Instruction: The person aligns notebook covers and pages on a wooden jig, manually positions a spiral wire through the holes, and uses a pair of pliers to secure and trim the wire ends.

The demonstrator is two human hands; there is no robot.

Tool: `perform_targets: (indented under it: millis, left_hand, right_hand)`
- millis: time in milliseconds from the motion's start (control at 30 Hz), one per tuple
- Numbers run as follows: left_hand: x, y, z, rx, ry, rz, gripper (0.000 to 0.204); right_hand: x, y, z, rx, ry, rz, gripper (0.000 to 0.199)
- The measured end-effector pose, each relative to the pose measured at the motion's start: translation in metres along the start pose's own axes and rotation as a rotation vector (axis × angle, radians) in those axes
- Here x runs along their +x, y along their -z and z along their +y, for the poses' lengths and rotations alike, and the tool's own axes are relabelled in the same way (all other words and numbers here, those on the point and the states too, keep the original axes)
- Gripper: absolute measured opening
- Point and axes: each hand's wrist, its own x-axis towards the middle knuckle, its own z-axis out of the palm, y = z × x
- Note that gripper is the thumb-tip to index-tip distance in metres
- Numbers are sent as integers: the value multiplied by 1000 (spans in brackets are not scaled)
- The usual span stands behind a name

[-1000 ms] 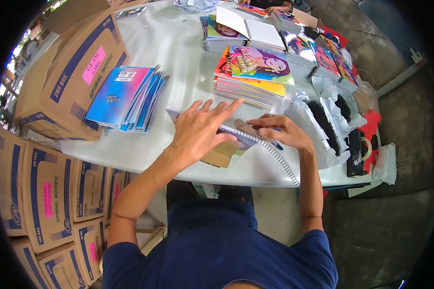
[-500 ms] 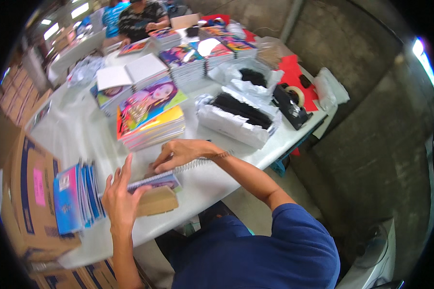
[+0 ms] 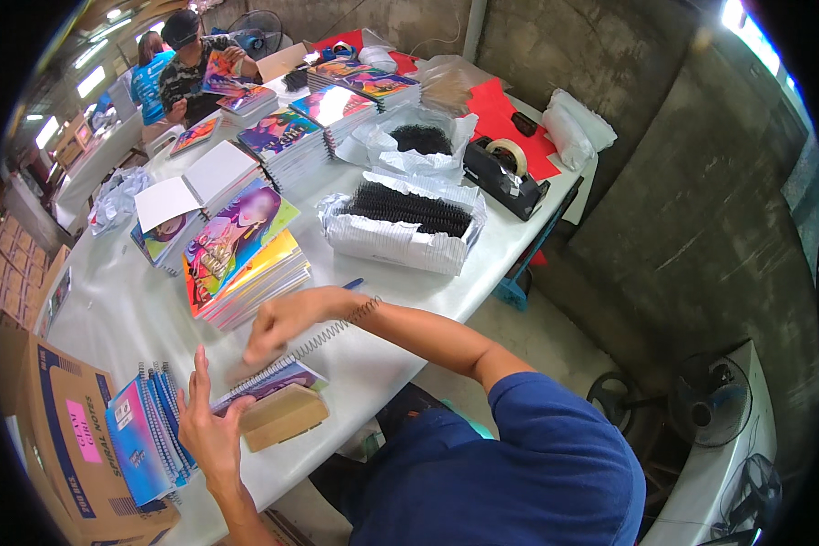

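Note:
A small notebook (image 3: 287, 380) with a picture cover lies near the table's front edge, against a brown cardboard block (image 3: 287, 419). A dark spiral coil (image 3: 323, 338) sits along its spine, and its loose end stretches up past my right wrist. My right hand (image 3: 287, 323) is bent over the spine; its fingertips are smeared by motion, so their grip on the coil is unclear. My left hand (image 3: 209, 423) stands open with fingers stretched up, its thumb against the notebook's left end. Left of it stand several blue spiral notebooks (image 3: 146, 446).
A cardboard box (image 3: 73, 428) stands at the left edge. Beyond my hands are notebook stacks (image 3: 246, 241), a paper-lined box of black coils (image 3: 409, 214), a blue pen (image 3: 353, 284) and a tape dispenser (image 3: 505, 173). A person (image 3: 200, 77) holds a notebook across the table.
The view has swung, so the table sits lower and further left. My right fingers have shifted left along the spine and blurred. The person opposite now holds a notebook up.

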Motion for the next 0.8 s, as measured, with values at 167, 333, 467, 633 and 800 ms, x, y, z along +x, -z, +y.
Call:
perform_targets:
  millis: [167,333,467,633,800]
  left_hand:
    - [-3,7,-9,-45,30,8,97]
    - [-4,8,-25,54,20,36,95]
    - [-4,8,-26,-11,32,14,95]
    - [-10,8,-33,-236,41,178,100]
    - [-18,-12,-60,-581,185,258,105]
  right_hand:
    - [-2,-14,-22,216,141,83,47]
    - [2,-10,-21,477,63,113,53]
    - [22,5,-2,-92,-11,-59,61]
    - [25,-9,-24,-240,-43,6,61]
    - [22,-25,-46,379,-66,259,59]
